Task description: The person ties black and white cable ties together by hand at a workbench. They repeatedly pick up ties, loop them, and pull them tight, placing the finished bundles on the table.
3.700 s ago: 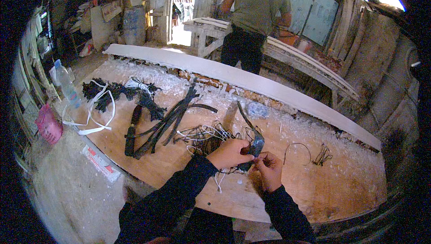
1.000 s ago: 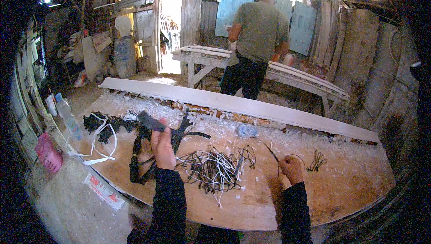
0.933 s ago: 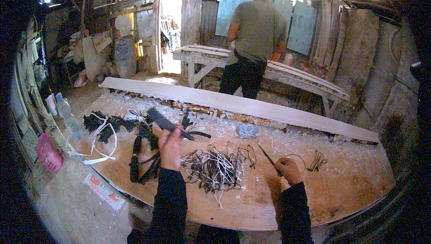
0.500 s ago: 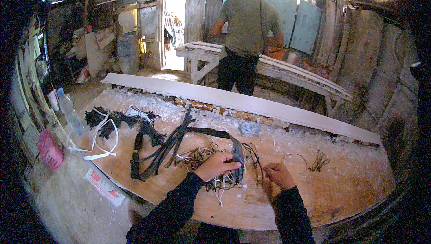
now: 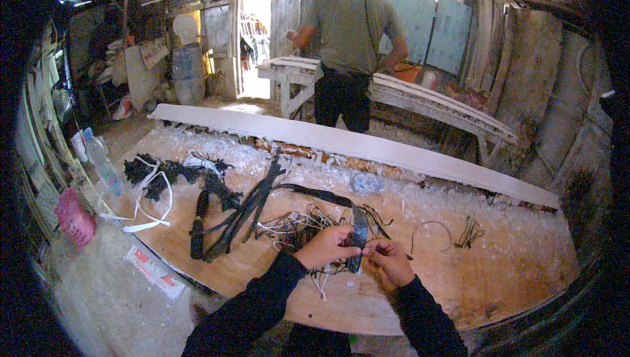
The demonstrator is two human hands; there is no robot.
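My left hand [image 5: 325, 247] is closed on a flat black strap [image 5: 359, 222], thumb on its face, holding its end upright above the table. The strap curves back to the left across the wood. My right hand [image 5: 388, 262] is pinched against the strap's right edge, close to my left thumb. What its fingertips hold is too small to make out; a short dark tip sticks out on its right side. Behind and under my left hand lies a tangle of black and white cords [image 5: 289, 227]. More dark cord ends show just beyond my right hand.
Left on the wooden table [image 5: 459, 291] lie black strips [image 5: 246, 216], a dark rod-like tool [image 5: 198, 229], black bundles [image 5: 154, 176] and white strapping [image 5: 161, 216]. Cord loops [image 5: 469, 232] lie right. A whitish board [image 5: 354, 144] edges the far side. Beyond, a person [image 5: 351, 29] stands by a bench.
My right hand has moved left to meet the strap, and my left hand has shifted slightly right with it. The person beyond has turned and moved a little left.
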